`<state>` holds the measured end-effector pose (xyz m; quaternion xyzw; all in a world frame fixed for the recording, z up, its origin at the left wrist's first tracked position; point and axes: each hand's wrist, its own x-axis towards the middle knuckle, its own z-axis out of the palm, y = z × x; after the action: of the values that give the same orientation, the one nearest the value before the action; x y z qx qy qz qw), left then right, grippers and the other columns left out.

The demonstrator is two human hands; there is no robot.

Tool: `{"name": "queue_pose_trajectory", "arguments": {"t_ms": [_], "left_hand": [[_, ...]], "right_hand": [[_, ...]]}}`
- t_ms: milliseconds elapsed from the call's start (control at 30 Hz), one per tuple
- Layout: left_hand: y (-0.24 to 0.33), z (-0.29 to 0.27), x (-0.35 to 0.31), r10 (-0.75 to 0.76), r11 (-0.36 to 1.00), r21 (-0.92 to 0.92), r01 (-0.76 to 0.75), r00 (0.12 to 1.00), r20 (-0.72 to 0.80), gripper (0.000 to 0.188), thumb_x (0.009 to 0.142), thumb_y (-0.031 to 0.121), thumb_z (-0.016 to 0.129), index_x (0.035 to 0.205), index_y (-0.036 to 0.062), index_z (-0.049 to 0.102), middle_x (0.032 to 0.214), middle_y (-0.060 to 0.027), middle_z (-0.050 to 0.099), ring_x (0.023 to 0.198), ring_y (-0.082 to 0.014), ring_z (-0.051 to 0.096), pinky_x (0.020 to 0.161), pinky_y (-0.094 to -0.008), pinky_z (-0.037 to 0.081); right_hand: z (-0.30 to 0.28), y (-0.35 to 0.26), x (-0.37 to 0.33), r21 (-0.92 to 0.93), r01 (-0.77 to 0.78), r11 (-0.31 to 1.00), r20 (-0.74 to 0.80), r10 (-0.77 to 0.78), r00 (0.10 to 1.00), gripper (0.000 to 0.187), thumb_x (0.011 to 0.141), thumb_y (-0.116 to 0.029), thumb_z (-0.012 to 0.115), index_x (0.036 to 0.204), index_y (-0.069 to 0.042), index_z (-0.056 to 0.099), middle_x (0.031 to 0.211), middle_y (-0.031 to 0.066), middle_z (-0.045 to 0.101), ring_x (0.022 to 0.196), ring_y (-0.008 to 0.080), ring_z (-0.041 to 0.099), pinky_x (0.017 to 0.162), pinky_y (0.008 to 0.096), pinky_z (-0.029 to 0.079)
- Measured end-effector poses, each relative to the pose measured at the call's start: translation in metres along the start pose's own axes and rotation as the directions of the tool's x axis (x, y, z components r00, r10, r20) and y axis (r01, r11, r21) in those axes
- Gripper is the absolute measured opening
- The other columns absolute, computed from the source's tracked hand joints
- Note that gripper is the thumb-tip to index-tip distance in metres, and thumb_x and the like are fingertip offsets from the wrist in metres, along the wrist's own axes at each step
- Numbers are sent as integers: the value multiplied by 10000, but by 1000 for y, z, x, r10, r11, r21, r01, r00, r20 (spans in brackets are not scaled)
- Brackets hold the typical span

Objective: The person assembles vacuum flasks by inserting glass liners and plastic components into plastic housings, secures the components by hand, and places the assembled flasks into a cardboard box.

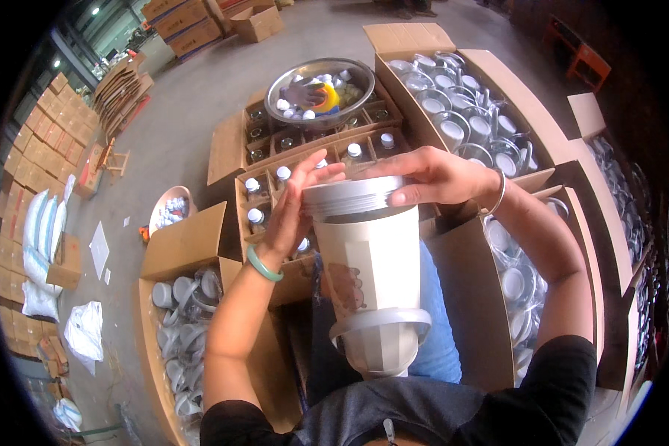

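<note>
A large white tumbler with a small cartoon print stands between my thighs, its narrow end toward me. A grey ring runs round its lower part. At its far end sits a grey ridged lid. My right hand is closed on the lid, thumb on the near side and fingers over the top. Against the lid's left side lies my left hand, its fingers bent round the edge; part of its grip is hidden.
Ahead is a divided carton of white-capped bottles. Beyond it, a metal bowl holds caps, a glove and a yellow ring. Open cartons of bagged grey-lidded parts flank me, left and right. A pink basin of caps stands on the floor.
</note>
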<state>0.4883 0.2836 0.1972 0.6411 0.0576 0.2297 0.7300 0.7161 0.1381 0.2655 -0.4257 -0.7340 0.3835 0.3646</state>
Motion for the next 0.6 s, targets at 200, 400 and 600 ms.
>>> {"name": "queue_pose_trajectory", "arguments": {"t_ms": [200, 400, 600], "left_hand": [[-2, 1, -2, 85, 979, 178, -97, 994, 73, 907, 912, 755, 308, 1467, 38, 332, 1331, -175, 518, 1222, -249, 512, 1043, -378, 391], [3, 1, -6, 102, 955, 261, -142, 981, 164, 777, 983, 653, 274, 1383, 13, 457, 1294, -140, 561, 1233, -243, 507, 1054, -382, 378], [35, 48, -14, 286, 697, 680, -227, 958, 27, 404, 1030, 370, 450, 1114, 31, 654, 1112, -152, 673, 1204, -359, 562, 1021, -420, 413]], "right_hand": [[6, 3, -16, 86, 50, 995, -22, -48, 999, 416, 932, -147, 629, 1304, 32, 579, 1277, 188, 616, 1189, 301, 582, 1014, 393, 438], [13, 11, -24, 96, 116, 989, -40, -113, 993, 423, 973, -222, 570, 1329, 6, 565, 1284, 175, 619, 1190, 262, 582, 1032, 388, 436], [50, 58, -12, 270, 211, 939, -400, -90, 912, 604, 1030, -434, 346, 1261, 67, 590, 1356, 214, 547, 1279, 294, 502, 1106, 414, 349]]}}
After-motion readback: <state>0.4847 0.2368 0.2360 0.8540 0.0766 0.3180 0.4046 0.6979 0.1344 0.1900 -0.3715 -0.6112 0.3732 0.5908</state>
